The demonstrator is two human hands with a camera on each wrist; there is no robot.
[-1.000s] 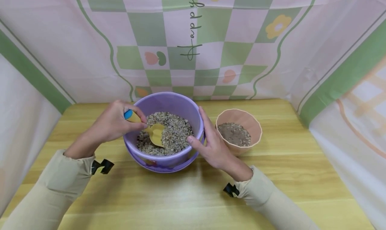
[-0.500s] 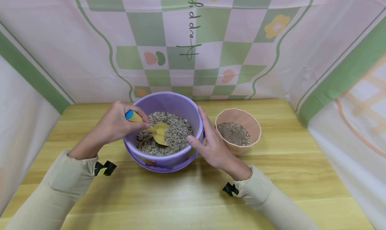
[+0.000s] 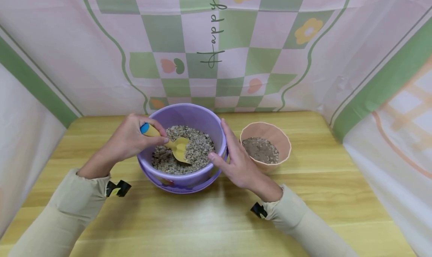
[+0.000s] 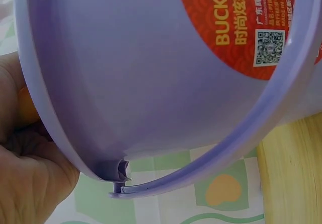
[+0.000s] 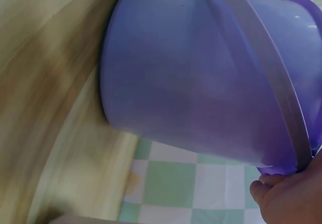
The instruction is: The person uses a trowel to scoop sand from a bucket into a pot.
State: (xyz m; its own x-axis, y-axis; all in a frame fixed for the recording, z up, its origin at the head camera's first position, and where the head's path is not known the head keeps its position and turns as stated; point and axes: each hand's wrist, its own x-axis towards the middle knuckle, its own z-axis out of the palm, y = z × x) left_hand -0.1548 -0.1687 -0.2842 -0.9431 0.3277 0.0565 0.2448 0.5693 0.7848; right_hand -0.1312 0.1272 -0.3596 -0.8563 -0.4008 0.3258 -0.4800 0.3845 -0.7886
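In the head view, my left hand [image 3: 133,135] pinches the yellow handle of a toy shovel [image 3: 180,150] with a blue end. Its yellow blade is partly sunk in coarse sand [image 3: 197,141] inside a purple bucket [image 3: 189,112]. My right hand [image 3: 237,161] holds the bucket's right rim, thumb over the edge and fingers along the outside. The bucket's handle [image 4: 241,131] hangs down at the front in the left wrist view. Only a little of the shovel handle [image 4: 27,105] shows there, behind the rim.
A peach bowl [image 3: 285,141] with some sand stands right of the bucket, close beside my right hand. Both sit on a wood-grain table [image 3: 209,227]. A patterned cloth [image 3: 236,62] hangs behind the table, with more cloth at the sides.
My left hand has shifted slightly right, and the shovel blade has slid a little right and toward the front through the sand. My right hand stays on the bucket.
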